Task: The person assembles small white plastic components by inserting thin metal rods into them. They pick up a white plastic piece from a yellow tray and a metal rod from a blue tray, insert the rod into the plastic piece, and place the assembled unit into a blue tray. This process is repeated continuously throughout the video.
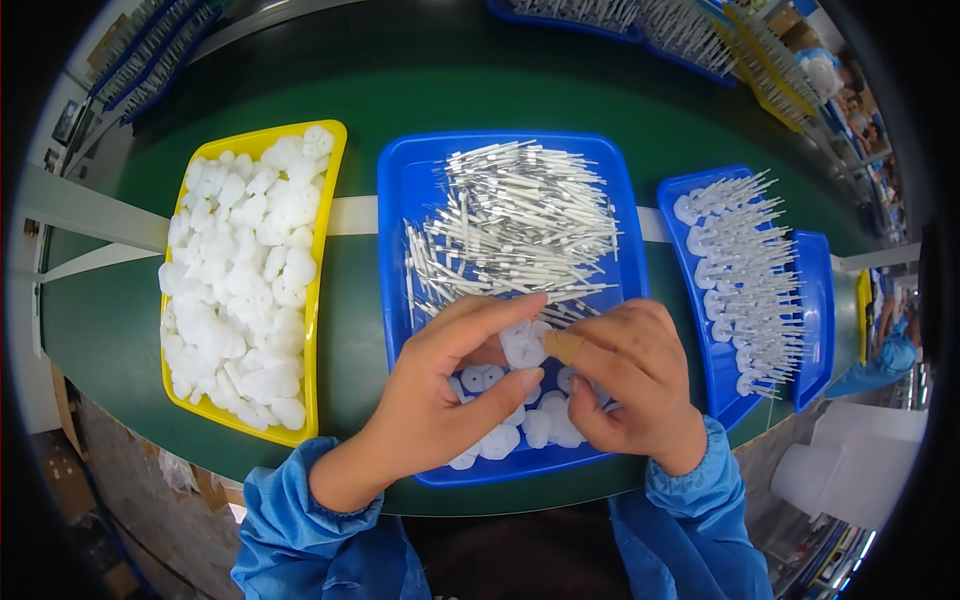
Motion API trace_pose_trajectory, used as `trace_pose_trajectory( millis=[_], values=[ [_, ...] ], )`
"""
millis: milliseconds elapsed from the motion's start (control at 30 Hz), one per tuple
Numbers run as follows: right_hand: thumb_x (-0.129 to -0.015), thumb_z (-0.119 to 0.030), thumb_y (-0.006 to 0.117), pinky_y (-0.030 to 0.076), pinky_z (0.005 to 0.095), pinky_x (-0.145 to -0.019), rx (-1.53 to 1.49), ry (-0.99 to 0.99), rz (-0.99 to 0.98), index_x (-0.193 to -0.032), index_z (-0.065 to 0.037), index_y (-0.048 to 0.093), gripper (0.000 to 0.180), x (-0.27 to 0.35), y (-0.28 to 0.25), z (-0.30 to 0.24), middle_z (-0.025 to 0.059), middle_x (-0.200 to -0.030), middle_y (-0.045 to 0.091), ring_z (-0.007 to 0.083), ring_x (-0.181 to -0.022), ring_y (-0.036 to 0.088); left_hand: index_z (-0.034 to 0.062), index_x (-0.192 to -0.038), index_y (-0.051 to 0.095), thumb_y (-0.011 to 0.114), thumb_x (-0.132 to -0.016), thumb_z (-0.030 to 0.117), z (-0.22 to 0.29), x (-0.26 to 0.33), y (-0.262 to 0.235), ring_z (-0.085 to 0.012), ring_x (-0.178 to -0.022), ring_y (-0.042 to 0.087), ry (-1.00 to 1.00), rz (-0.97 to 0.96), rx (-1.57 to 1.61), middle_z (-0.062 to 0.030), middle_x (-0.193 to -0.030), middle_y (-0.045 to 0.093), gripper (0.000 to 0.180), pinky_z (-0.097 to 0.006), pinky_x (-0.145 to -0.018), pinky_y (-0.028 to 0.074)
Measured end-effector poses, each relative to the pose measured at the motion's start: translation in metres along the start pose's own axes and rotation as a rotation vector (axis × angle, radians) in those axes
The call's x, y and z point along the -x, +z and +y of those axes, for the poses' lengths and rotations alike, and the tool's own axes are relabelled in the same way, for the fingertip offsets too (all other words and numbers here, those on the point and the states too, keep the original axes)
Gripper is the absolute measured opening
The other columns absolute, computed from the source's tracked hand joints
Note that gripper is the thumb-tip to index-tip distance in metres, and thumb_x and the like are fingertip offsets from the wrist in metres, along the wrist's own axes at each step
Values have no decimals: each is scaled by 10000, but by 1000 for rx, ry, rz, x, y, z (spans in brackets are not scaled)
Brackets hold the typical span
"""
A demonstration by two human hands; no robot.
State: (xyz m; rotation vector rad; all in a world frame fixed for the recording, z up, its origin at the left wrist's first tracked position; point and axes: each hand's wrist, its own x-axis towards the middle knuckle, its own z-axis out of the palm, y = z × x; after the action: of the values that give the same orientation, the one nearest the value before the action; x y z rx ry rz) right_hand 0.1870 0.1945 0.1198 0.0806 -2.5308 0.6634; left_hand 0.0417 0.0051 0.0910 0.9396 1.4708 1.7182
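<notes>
Between the thumb and fingers of my left hand is a small translucent white plastic disc, held up above the near part of a blue tray. My right hand, with a tan wrap on one finger, comes to the disc's right edge with its fingers curled in a pinch. Whatever it pinches is too small or hidden to make out. Beneath both hands, loose white discs lie at the tray's near end. Farther back in the same tray is a heap of thin white and metal rods.
A yellow tray heaped with white discs stands to the left. At right, a narrower blue tray holds discs with rods standing in them, beside another blue tray. More filled trays line the green table's far side.
</notes>
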Motion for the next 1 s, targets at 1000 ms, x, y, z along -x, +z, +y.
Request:
trace_pose_trajectory(
  millis=[1000],
  values=[
    [-721, -25, 734, 555, 424, -870, -56, 34, -3, -1236, -133, 852, 539, 6, -9, -3, 47, -1074, 744, 251, -887, 702, 22, -1574, 635, 783, -898, -37, 15, 0, 3, -280, -1211, 687, 142, -56, -318, -142, -1327, 731, 695, -385, -1083, 533]
  ],
)
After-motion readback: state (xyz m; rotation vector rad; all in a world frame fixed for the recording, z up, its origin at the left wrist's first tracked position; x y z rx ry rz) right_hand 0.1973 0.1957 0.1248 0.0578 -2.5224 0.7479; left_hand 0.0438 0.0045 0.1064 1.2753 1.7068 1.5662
